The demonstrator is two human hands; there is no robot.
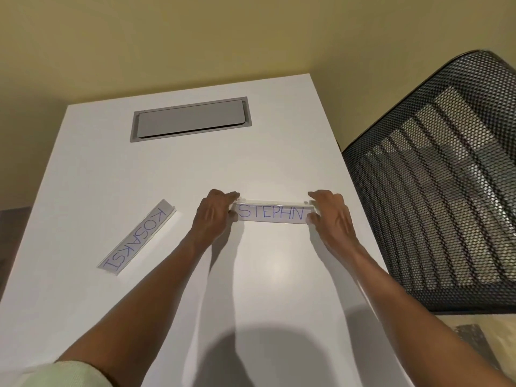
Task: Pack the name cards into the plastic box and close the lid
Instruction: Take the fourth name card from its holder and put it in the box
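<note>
Left hand (213, 212) and right hand (329, 210) pinch opposite ends of the STEPHN card (272, 213) on the table (251, 163); KOSAKSI card (136, 238) lies apart, left.

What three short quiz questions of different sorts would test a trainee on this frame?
1. True or false: the clear plastic name card reading STEPHN is held at both ends, by the left hand and the right hand.
2. Which lies untouched on the white table? A) the KOSAKSI name card B) a stapler C) a pen
3. Fill in: the black mesh chair stands on the table's ____ side.

Key: 1 true; 2 A; 3 right.
</note>
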